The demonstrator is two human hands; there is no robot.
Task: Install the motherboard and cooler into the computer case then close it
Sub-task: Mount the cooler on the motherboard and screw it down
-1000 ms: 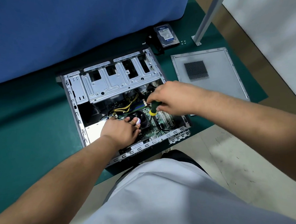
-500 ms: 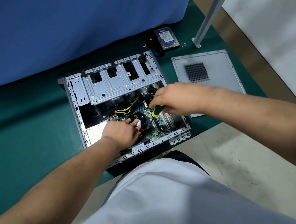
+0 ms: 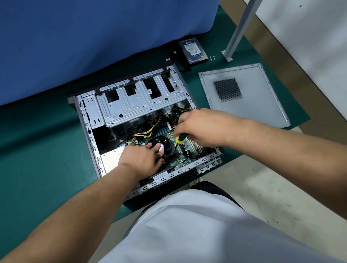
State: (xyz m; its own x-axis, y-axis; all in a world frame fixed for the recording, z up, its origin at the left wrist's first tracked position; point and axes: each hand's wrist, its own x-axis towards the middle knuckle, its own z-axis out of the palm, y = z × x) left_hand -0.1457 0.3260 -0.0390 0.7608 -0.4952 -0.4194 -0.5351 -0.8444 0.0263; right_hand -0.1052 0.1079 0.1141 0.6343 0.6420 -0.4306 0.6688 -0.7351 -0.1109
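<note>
Basically mid-install, cooler stage. Nearest: the left hand (image 3: 141, 158) lies on the cooler (image 3: 165, 145), fingers spread loosely over the fan housing, steadying it rather than clutching. Just beyond, the right hand (image 3: 201, 127) has its fingers curled round a screwdriver (image 3: 180, 139) (yellow-and-dark handle), shaft angled down toward the cooler's right edge; tip too small to see, so whether it sits in a screw I cannot tell. Both work inside the computer case (image 3: 138, 105), which lies open on its side on the green counter (image 3: 37, 161). The motherboard (image 3: 176, 160) already sits flat in the case bottom, yellow cables (image 3: 146, 131) running over it near the drive cage.

Done, as far as visible: board is in place, cooler positioned on it. Left: probably finishing the cooler screws, then closing up. The side panel (image 3: 246, 97) lies flat on the counter right of the case, well apart from it, not fitted. Farther back, a hard drive (image 3: 193, 49) and a few loose screws (image 3: 212, 58) sit near the blue cloth.
</note>
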